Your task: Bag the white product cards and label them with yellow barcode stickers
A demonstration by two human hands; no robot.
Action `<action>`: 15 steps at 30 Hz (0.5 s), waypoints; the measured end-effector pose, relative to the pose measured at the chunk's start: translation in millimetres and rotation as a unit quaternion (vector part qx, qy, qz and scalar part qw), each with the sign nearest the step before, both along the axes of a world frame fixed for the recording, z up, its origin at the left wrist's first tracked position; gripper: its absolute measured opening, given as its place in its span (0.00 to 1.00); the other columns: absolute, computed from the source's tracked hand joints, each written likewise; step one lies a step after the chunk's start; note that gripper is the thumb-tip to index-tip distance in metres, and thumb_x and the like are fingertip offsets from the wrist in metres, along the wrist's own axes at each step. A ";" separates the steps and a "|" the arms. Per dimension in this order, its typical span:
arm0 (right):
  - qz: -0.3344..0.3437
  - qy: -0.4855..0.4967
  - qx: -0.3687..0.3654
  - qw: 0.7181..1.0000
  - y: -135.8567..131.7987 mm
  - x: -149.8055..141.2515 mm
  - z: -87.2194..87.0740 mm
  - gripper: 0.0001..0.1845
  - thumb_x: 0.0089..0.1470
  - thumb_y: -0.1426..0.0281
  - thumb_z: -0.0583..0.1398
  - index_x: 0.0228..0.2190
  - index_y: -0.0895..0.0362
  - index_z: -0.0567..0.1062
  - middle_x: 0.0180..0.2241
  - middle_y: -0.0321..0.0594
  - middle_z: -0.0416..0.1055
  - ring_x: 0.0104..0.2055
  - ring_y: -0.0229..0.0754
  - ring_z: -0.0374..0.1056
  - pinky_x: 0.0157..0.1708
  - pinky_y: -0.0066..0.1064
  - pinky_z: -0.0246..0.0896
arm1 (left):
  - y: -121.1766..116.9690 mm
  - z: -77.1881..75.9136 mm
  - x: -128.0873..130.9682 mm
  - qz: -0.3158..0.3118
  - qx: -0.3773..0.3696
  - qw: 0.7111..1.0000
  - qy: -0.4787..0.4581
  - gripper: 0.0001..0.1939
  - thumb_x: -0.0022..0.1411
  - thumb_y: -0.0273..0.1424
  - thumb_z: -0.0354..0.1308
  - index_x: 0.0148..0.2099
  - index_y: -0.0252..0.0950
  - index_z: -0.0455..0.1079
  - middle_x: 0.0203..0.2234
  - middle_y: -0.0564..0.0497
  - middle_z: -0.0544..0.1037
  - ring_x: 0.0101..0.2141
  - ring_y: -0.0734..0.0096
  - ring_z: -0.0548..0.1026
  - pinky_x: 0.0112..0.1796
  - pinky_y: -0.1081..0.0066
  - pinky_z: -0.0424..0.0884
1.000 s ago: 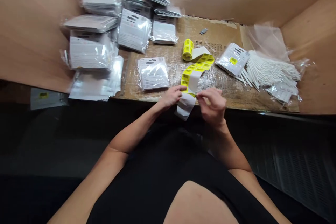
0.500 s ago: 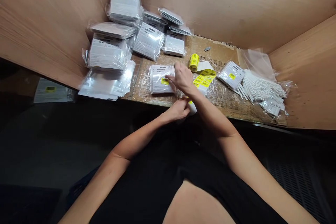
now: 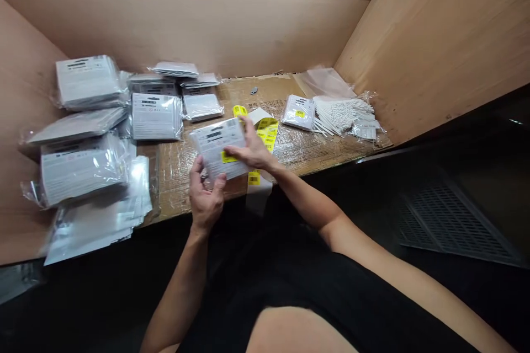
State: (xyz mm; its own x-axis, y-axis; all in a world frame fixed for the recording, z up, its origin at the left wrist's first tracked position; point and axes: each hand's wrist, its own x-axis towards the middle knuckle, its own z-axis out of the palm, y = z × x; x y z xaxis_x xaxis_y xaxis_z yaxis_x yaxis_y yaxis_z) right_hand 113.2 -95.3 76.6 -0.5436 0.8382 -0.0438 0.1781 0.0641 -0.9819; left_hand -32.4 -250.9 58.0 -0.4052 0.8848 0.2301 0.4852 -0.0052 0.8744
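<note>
Between both hands, a flat white packet in clear plastic (image 3: 214, 146) is held tilted above the front part of the table. A yellow barcode sticker (image 3: 228, 158) shows on its face. My left hand (image 3: 206, 198) grips the packet's lower left edge, thumb in front. On its right side my right hand (image 3: 250, 146) is closed, with the thumb lying by the sticker. Behind the right hand, the strip of yellow barcode labels (image 3: 267, 132) runs across the table, and its end hangs over the front edge. The label roll (image 3: 239, 111) is partly hidden by the packet and hand.
Stacks of similar packets (image 3: 156, 116) fill the left side, with clear plastic bags (image 3: 99, 220) at the front left. To the right are a stickered packet (image 3: 298, 112) and a heap of white sticks (image 3: 345, 115). A small grey piece (image 3: 254, 90) lies behind. Wooden walls (image 3: 207, 11) enclose the table.
The stickered packet has been lifted off the table into both hands. My left hand has let go of the label strip and moved onto the packet. The view has swung right.
</note>
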 end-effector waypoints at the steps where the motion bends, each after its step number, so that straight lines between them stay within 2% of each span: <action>1: -0.022 0.044 -0.017 0.999 -1.6 30.2 4.4 0.56 0.54 0.51 0.71 0.71 0.51 0.48 0.58 0.49 0.74 0.56 0.53 0.75 0.57 0.52 0.74 | -1.6 5.2 11.0 -0.027 0.015 1.000 0.000 0.35 0.73 0.44 0.61 0.75 0.37 0.58 0.71 0.37 0.58 0.68 0.46 0.63 0.65 0.54 0.68; 3: -0.121 0.068 -0.026 0.990 -3.7 97.5 5.9 0.52 0.50 0.51 0.73 0.66 0.51 0.56 0.58 0.50 0.74 0.55 0.54 0.75 0.54 0.50 0.76 | 1.7 12.0 23.0 -0.068 0.022 0.997 0.019 0.28 0.72 0.42 0.64 0.68 0.37 0.68 0.72 0.38 0.59 0.68 0.45 0.62 0.66 0.52 0.67; 4: -0.183 0.052 -0.022 0.982 -2.5 131.3 2.3 0.50 0.47 0.51 0.74 0.63 0.52 0.60 0.58 0.52 0.73 0.56 0.55 0.75 0.53 0.49 0.77 | 7.9 12.8 22.6 -0.078 0.016 0.997 0.022 0.23 0.71 0.41 0.64 0.63 0.36 0.73 0.69 0.39 0.63 0.66 0.45 0.65 0.65 0.52 0.67; 6: -0.249 0.001 -0.061 0.967 6.3 190.4 -12.3 0.49 0.40 0.51 0.77 0.57 0.54 0.65 0.54 0.54 0.76 0.52 0.57 0.77 0.49 0.50 0.78 | 29.6 9.0 8.2 -0.076 -0.007 0.997 -0.003 0.15 0.73 0.40 0.62 0.54 0.36 0.79 0.58 0.39 0.76 0.56 0.48 0.75 0.59 0.55 0.72; 8: -0.265 -0.087 -0.087 0.956 20.3 229.0 -29.5 0.48 0.38 0.51 0.76 0.56 0.56 0.68 0.50 0.57 0.77 0.48 0.60 0.77 0.49 0.55 0.76 | 61.4 1.9 -21.6 -0.024 -0.034 0.999 -0.018 0.13 0.75 0.38 0.61 0.48 0.35 0.80 0.42 0.41 0.80 0.43 0.52 0.79 0.53 0.56 0.74; 9: -0.288 -0.167 -0.052 0.942 26.6 239.1 -35.7 0.48 0.40 0.51 0.74 0.58 0.59 0.68 0.49 0.60 0.77 0.48 0.63 0.76 0.51 0.59 0.73 | 79.6 -1.5 -40.4 0.006 -0.036 0.999 0.004 0.12 0.74 0.36 0.60 0.48 0.33 0.80 0.41 0.40 0.80 0.44 0.51 0.79 0.55 0.54 0.73; 10: -0.308 -0.245 0.010 0.919 30.9 243.4 -39.2 0.49 0.43 0.52 0.73 0.61 0.61 0.68 0.50 0.63 0.75 0.51 0.66 0.75 0.54 0.63 0.70 | 98.3 -4.0 -60.3 0.036 -0.031 0.998 0.041 0.12 0.73 0.32 0.61 0.51 0.30 0.80 0.46 0.37 0.79 0.49 0.48 0.77 0.60 0.52 0.69; 11: -0.328 -0.312 0.088 0.887 32.6 242.5 -39.6 0.50 0.46 0.52 0.71 0.64 0.63 0.67 0.53 0.67 0.73 0.55 0.70 0.72 0.57 0.66 0.65 | 116.6 -5.3 -80.2 0.065 -0.035 0.993 0.087 0.18 0.70 0.28 0.63 0.59 0.27 0.76 0.56 0.33 0.75 0.59 0.43 0.72 0.65 0.49 0.62; 12: -0.342 -0.356 0.166 0.854 31.3 237.5 -37.3 0.50 0.49 0.52 0.69 0.66 0.65 0.66 0.56 0.69 0.71 0.58 0.71 0.69 0.59 0.67 0.62 | 133.7 -5.5 -99.2 0.097 -0.056 0.986 0.124 0.31 0.64 0.26 0.70 0.67 0.24 0.70 0.66 0.29 0.66 0.68 0.37 0.60 0.69 0.45 0.52; 13: -0.345 -0.369 0.230 0.832 27.0 229.2 -32.9 0.48 0.53 0.52 0.67 0.67 0.65 0.66 0.57 0.68 0.70 0.60 0.71 0.68 0.60 0.65 0.62 | 148.9 -4.4 -116.4 0.135 -0.085 0.977 0.143 0.44 0.58 0.26 0.76 0.71 0.23 0.64 0.71 0.27 0.55 0.72 0.30 0.47 0.70 0.40 0.41; 14: -0.335 -0.356 0.271 0.829 20.2 218.4 -27.4 0.44 0.56 0.53 0.65 0.66 0.65 0.68 0.57 0.66 0.70 0.59 0.68 0.69 0.59 0.62 0.63 | 161.7 -2.4 -131.2 0.149 -0.118 0.970 0.149 0.51 0.55 0.27 0.79 0.74 0.22 0.58 0.74 0.27 0.46 0.73 0.25 0.36 0.70 0.37 0.33; 15: -0.312 -0.325 0.289 0.845 11.4 205.9 -21.7 0.38 0.60 0.53 0.63 0.63 0.64 0.71 0.54 0.63 0.73 0.56 0.64 0.71 0.57 0.57 0.66 | 171.8 0.3 -143.1 0.152 -0.149 0.967 0.140 0.56 0.53 0.29 0.80 0.75 0.20 0.55 0.75 0.27 0.41 0.72 0.22 0.30 0.69 0.36 0.28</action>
State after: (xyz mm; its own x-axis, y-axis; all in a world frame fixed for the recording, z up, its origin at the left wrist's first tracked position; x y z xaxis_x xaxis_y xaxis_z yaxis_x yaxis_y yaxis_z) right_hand 319.1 -84.0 54.9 -0.0070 0.9366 0.3502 0.8440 0.1934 -0.5002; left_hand -175.4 -79.1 58.3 -0.6159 0.7783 0.1219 0.6429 0.4072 0.6488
